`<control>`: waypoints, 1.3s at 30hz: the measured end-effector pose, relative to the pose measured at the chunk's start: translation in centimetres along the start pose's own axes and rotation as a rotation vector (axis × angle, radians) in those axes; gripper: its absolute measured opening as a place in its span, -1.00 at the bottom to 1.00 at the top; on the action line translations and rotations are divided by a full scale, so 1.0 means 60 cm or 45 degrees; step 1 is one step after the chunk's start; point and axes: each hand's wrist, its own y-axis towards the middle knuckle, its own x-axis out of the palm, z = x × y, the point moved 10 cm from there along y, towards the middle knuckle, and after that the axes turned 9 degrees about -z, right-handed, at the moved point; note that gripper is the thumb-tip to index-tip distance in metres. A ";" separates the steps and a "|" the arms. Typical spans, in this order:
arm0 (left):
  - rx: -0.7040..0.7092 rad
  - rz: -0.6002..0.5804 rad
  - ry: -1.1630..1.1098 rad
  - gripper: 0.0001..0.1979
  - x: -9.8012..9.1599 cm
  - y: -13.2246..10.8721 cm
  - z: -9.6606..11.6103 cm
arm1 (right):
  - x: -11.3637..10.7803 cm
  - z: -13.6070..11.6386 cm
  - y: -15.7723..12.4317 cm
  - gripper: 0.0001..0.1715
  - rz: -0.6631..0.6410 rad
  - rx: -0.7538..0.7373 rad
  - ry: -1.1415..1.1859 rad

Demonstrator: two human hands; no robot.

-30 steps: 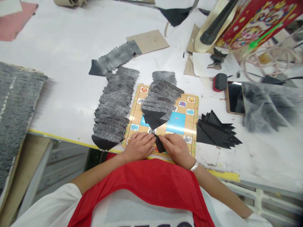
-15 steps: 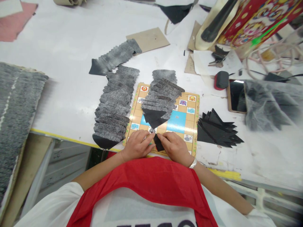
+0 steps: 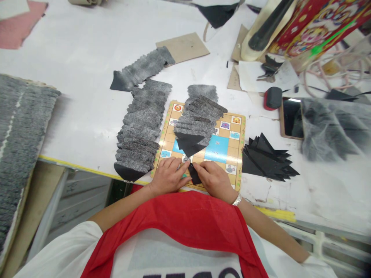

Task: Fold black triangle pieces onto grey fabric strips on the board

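Note:
My left hand (image 3: 167, 175) and my right hand (image 3: 216, 180) meet over the near edge of a printed animal game board (image 3: 240, 154). Between them is a small black piece of leather-like material (image 3: 195, 177), its edge pinched by the fingers of both hands. Just beyond lies a fanned stack of grey speckled pieces (image 3: 197, 116) with black pointed ones at its near end. Left of the board runs a longer overlapping row of similar grey pieces (image 3: 139, 131). To the right sits a pile of black pointed pieces (image 3: 268, 160).
A third grey row (image 3: 143, 69) touches a cardboard piece (image 3: 185, 48). At right are a phone (image 3: 291, 117), a black-and-red case (image 3: 272, 98), a plastic bag (image 3: 333, 131) and a red printed box (image 3: 315, 31). A thick grey textile stack (image 3: 23, 146) stands at left.
The view has shifted very slightly. Both hands stay at the small black piece, with only tiny finger movement; the stacks lie as before.

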 end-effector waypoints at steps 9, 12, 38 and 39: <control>-0.128 -0.064 -0.104 -0.47 0.001 -0.001 -0.019 | 0.000 0.004 0.000 -0.69 -0.025 0.044 0.018; -0.073 0.004 -0.193 -0.50 -0.004 -0.001 -0.010 | 0.003 -0.001 0.006 -0.69 -0.029 0.065 0.015; 0.238 -0.085 0.089 -0.51 0.011 0.011 0.060 | -0.016 0.008 -0.079 -0.67 -0.014 -0.158 -0.077; 0.257 -0.089 0.085 -0.49 0.014 0.012 0.064 | -0.016 0.008 -0.082 -0.67 -0.017 -0.159 -0.084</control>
